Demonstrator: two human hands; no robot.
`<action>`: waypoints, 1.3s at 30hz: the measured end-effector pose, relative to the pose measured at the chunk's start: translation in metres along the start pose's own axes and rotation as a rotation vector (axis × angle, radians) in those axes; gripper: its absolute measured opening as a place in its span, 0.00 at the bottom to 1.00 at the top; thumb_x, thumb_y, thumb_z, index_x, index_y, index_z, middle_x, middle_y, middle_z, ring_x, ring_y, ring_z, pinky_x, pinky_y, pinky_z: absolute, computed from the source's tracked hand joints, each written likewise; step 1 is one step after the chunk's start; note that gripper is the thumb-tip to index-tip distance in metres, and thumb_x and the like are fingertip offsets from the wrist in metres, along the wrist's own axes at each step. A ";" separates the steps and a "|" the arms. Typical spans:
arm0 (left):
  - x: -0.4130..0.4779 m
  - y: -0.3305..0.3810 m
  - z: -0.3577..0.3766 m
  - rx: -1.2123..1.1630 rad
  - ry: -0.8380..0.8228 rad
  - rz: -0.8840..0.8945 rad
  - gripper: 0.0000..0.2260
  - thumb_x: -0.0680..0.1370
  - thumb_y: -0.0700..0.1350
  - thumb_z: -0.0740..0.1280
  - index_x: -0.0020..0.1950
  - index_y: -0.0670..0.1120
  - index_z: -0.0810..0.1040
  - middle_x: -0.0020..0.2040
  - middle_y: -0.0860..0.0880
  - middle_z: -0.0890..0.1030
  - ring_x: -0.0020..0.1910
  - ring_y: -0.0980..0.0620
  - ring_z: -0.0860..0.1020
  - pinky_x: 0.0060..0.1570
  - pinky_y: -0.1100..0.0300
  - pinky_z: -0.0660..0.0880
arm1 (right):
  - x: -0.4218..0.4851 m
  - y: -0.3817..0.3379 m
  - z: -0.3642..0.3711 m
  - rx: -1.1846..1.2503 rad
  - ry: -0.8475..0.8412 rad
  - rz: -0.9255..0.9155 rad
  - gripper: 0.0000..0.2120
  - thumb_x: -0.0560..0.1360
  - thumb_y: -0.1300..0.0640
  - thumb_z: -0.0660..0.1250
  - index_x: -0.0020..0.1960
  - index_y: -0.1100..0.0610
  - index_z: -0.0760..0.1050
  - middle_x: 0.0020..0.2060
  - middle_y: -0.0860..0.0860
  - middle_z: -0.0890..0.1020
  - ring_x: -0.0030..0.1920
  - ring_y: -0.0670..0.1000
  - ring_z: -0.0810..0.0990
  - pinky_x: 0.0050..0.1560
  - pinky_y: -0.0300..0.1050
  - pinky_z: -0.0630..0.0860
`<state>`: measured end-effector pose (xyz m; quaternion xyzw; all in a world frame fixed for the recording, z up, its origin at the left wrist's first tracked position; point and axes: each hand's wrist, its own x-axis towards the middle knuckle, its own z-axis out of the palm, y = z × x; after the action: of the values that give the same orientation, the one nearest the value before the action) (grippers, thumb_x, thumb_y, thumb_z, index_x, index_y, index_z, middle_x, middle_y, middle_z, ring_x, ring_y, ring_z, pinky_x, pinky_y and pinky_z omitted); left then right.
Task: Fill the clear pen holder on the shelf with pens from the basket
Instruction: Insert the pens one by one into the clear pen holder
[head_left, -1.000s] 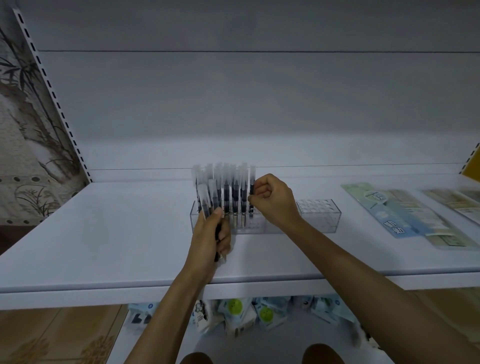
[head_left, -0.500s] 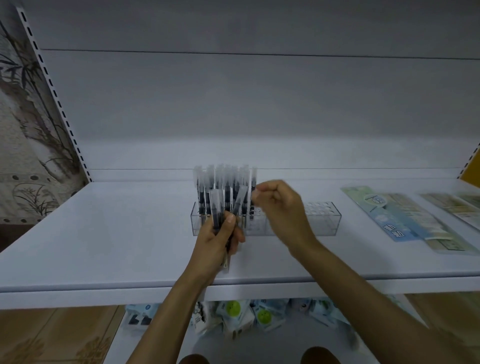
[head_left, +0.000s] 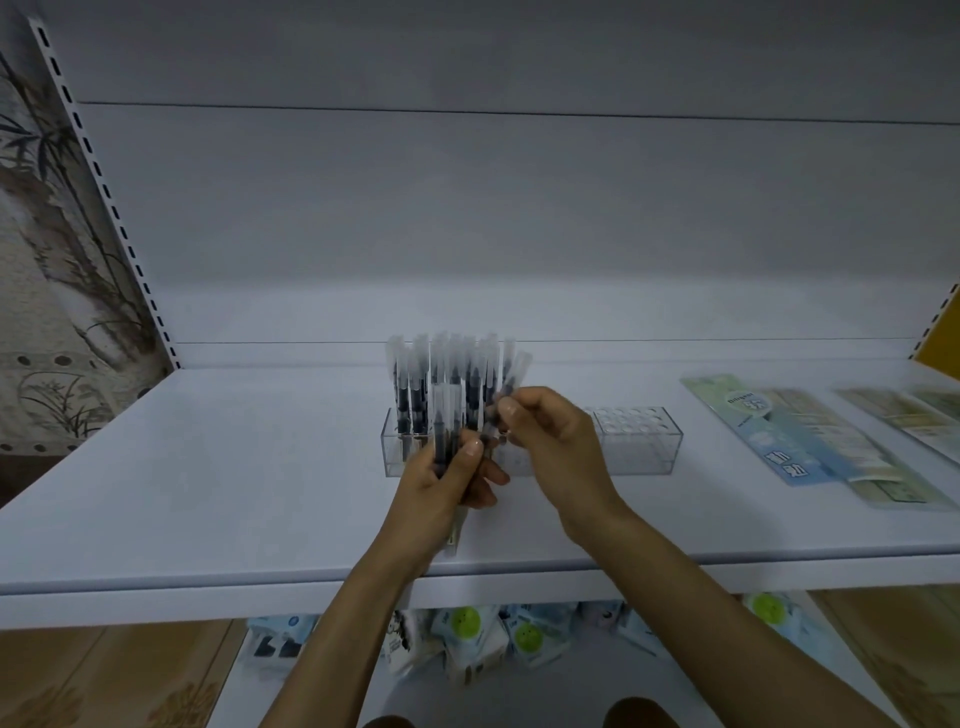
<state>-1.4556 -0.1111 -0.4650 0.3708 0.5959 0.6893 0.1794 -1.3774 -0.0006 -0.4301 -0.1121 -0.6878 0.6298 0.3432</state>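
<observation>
**A:** Entry: pens. How do they handle?

**B:** Light, stiff, with smooth barrels that are probably slippery; best pinched mid-barrel. The left hand (head_left: 447, 483) clutches a small bundle (head_left: 444, 421) upright, just near of the holder. The right hand (head_left: 550, 441) pinches a single pen (head_left: 514, 376), tilted, beside the bundle.

**A:** Container?

**B:** Clear pen holder (head_left: 639, 457), on the white shelf (head_left: 208, 493). Its left holes hold upright capped pens (head_left: 415, 384); its right holes are vacant. Basket: not in view.

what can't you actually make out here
Head view:
- Middle slots of the clear plastic pen holder: behind the left hand and right hand.
- Count of clear-capped dark pens the left hand grips: its grip covers them.
- Print on the flat blue-green packets: blurred.
- The basket: outside the frame.
</observation>
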 end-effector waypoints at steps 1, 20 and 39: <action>0.000 0.000 0.000 0.007 0.002 -0.005 0.14 0.77 0.51 0.60 0.53 0.42 0.77 0.37 0.48 0.82 0.33 0.53 0.77 0.36 0.61 0.75 | 0.002 0.000 -0.002 0.013 0.021 0.004 0.06 0.77 0.59 0.65 0.46 0.61 0.78 0.43 0.58 0.82 0.43 0.47 0.79 0.45 0.38 0.77; 0.005 -0.001 -0.002 -0.237 0.198 -0.021 0.24 0.74 0.62 0.53 0.63 0.49 0.71 0.28 0.51 0.65 0.24 0.57 0.60 0.25 0.63 0.58 | 0.029 -0.002 -0.024 0.061 0.269 -0.014 0.11 0.76 0.61 0.67 0.56 0.53 0.70 0.46 0.56 0.83 0.43 0.50 0.84 0.41 0.44 0.82; 0.001 -0.001 0.000 -0.087 0.197 -0.012 0.04 0.82 0.41 0.58 0.48 0.42 0.69 0.35 0.49 0.78 0.26 0.54 0.67 0.25 0.62 0.66 | 0.048 0.036 -0.011 -0.414 0.180 -0.274 0.08 0.76 0.60 0.67 0.54 0.60 0.73 0.41 0.49 0.80 0.42 0.46 0.79 0.40 0.29 0.74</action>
<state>-1.4568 -0.1106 -0.4653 0.2895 0.5825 0.7465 0.1402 -1.4162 0.0424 -0.4486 -0.1411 -0.7774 0.4108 0.4549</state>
